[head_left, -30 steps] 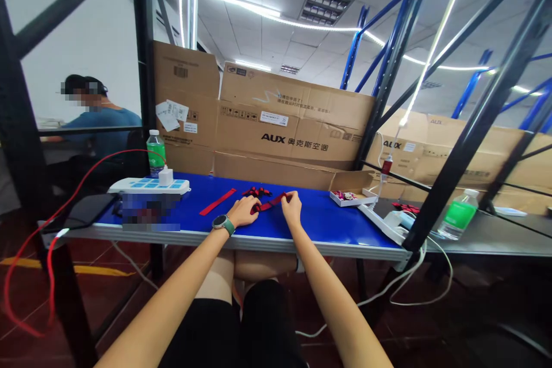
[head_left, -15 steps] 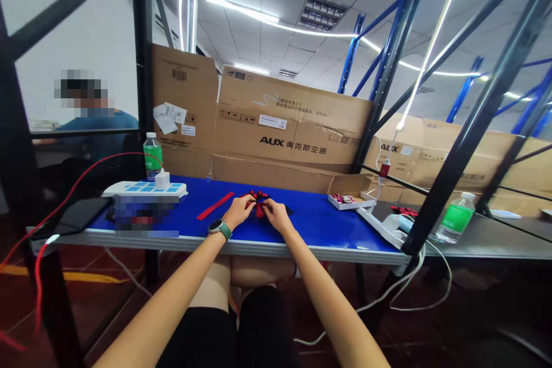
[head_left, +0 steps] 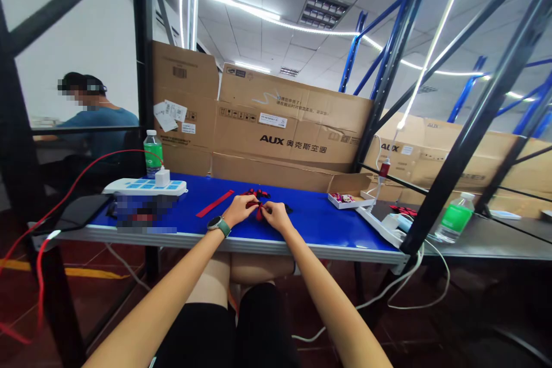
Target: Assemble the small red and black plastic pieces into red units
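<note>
My left hand point(head_left: 241, 210), with a green watch on its wrist, and my right hand point(head_left: 275, 215) meet over the blue table point(head_left: 319, 224). Both pinch a folded red ribbon piece point(head_left: 257, 211) between their fingertips. Just behind the hands lies a finished red and black bow point(head_left: 255, 192). A flat red ribbon strip point(head_left: 214, 203) lies to the left of my left hand.
A white power strip point(head_left: 144, 186) with a charger and a green-labelled bottle point(head_left: 153, 153) stand at the table's left; a dark phone point(head_left: 81, 213) lies further left. A small open box point(head_left: 347, 200) sits at the right. Cardboard boxes point(head_left: 293, 132) line the back. A person in blue point(head_left: 97, 121) sits at the far left.
My right hand has moved left to meet my left hand, and the stretched red ribbon is now folded up between both hands.
</note>
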Available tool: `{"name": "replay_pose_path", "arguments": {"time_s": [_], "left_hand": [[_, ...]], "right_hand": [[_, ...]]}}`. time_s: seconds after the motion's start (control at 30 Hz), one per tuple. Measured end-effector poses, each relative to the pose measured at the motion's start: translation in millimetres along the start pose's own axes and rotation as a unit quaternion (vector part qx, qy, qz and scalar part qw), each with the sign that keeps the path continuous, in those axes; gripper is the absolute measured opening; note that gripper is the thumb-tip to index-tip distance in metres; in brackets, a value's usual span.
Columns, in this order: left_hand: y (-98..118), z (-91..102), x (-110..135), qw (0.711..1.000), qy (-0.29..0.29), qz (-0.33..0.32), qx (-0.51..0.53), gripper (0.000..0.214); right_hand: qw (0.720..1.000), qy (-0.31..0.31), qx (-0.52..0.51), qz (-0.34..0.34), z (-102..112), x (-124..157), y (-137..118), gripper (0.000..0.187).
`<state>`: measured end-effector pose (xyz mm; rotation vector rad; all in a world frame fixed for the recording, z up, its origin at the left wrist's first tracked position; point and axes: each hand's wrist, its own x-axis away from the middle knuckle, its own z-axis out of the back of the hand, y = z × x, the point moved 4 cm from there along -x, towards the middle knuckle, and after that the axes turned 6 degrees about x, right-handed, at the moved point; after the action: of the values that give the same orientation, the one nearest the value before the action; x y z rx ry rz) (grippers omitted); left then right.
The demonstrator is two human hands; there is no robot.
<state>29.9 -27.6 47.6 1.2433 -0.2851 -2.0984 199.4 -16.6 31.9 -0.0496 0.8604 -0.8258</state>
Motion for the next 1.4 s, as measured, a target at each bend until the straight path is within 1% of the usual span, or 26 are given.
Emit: {"name": "replay_pose_path", "arguments": {"time_s": [0.13, 0.3, 0.37, 0.43, 0.47, 0.53, 0.57, 0.67, 0.73, 0.8, 0.93, 1.03, 1.13, 1.2, 1.23, 1.33, 1.4], "left_hand": [[1.4, -0.7, -0.4, 1.000, -0.013, -0.017, -0.021, 0.013], [4.4, -2.8, 0.6, 0.998, -0.041, -0.040, -0.021, 0.010], [3.3, -3.1, 1.2, 0.998, -0.042, -0.037, -0.010, 0.010], [0.9, -2.4, 1.4, 0.999, -0.030, -0.029, 0.003, 0.010], [-0.4, -2.0, 1.4, 0.999, -0.024, -0.026, 0.006, 0.011], [-2.0, -1.3, 1.0, 1.000, -0.013, -0.025, 0.006, 0.011], [-2.2, -0.7, 0.7, 1.000, -0.006, -0.025, 0.002, 0.012], [-0.8, 2.4, 0.0, 0.999, 0.023, -0.026, -0.010, 0.013], [1.3, 3.9, 0.0, 0.999, 0.030, -0.024, -0.017, 0.014], [3.7, 3.6, 0.3, 0.999, 0.017, -0.024, -0.017, 0.015], [8.1, 0.7, 1.2, 0.999, -0.019, -0.033, 0.003, 0.017], [9.2, -1.3, 1.0, 0.998, -0.029, -0.041, 0.028, 0.019], [7.5, -2.9, -0.1, 0.997, -0.031, -0.047, 0.044, 0.021], [5.3, -3.3, -0.8, 0.997, -0.029, -0.050, 0.043, 0.022], [4.2, -3.2, -1.1, 0.998, -0.026, -0.052, 0.038, 0.021], [2.4, -2.6, -1.0, 0.998, -0.011, -0.058, 0.020, 0.017], [2.7, -3.4, -0.2, 0.998, -0.017, -0.059, 0.032, 0.015]], "right_hand": [[1.000, -0.011, 0.006, 0.013, -0.7, 0.3, -1.4, 0.020], [1.000, -0.022, 0.010, 0.011, -1.7, 0.5, 0.8, 0.018], [1.000, -0.005, 0.012, -0.003, -0.9, 0.2, 3.1, 0.019], [1.000, 0.013, 0.005, -0.027, 0.5, -0.2, 5.5, 0.023], [0.999, 0.015, -0.008, -0.038, 0.9, -0.5, 6.2, 0.023], [0.997, -0.002, -0.063, -0.047, 0.6, -1.3, 6.5, 0.018], [0.994, -0.012, -0.101, -0.048, 0.5, -1.8, 6.4, 0.019], [0.978, -0.030, -0.202, -0.049, 0.8, -3.3, 7.8, 0.032], [0.969, -0.039, -0.237, -0.051, 0.1, -3.9, 10.3, 0.030], [0.966, -0.051, -0.247, -0.056, -1.8, -4.2, 13.1, 0.027], [0.970, -0.054, -0.230, -0.056, -3.2, -5.3, 14.7, 0.020], [0.966, -0.056, -0.244, -0.063, -2.2, -6.5, 12.8, 0.017], [0.955, -0.036, -0.269, -0.118, 0.9, -6.5, 15.1, 0.019], [0.942, -0.015, -0.294, -0.159, 3.0, -5.8, 18.2, 0.024], [0.935, -0.008, -0.312, -0.169, 3.4, -5.6, 19.1, 0.029], [0.914, -0.010, -0.375, -0.155, 0.6, -6.0, 18.3, 0.042], [0.906, -0.016, -0.397, -0.145, -2.7, -6.3, 17.0, 0.047]]}}
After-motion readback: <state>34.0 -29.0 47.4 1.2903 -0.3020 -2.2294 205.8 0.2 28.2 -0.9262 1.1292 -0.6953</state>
